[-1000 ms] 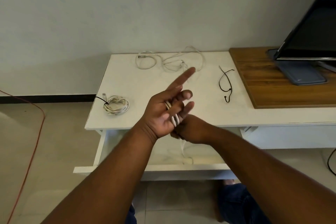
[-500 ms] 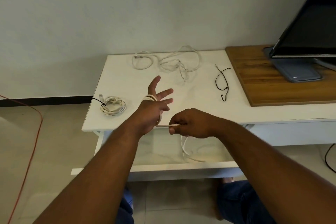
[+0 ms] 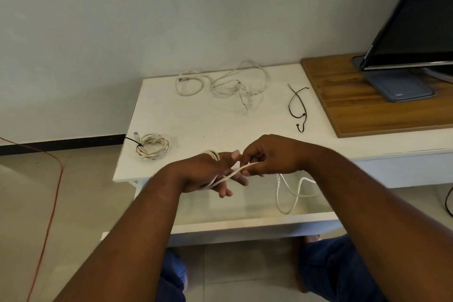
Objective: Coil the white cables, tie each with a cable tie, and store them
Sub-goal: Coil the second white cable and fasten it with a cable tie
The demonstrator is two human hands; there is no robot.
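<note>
On the table [image 3: 196, 117] lie tied coil [image 3: 153, 146], loose cable [image 3: 220, 83], black ties [image 3: 297, 108].

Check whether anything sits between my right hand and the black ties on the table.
Nothing visible does. Only bare table lies between the right hand, which pinches the cable, and the ties, which lie beyond it beside the board.

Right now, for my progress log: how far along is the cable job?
Done: one tied coil on the table. In hand: a second cable, looped round the left hand, pinched by the right hand. Left: finishing and tying it, the loose cable at the back, black ties unused, nothing visibly stored.
</note>
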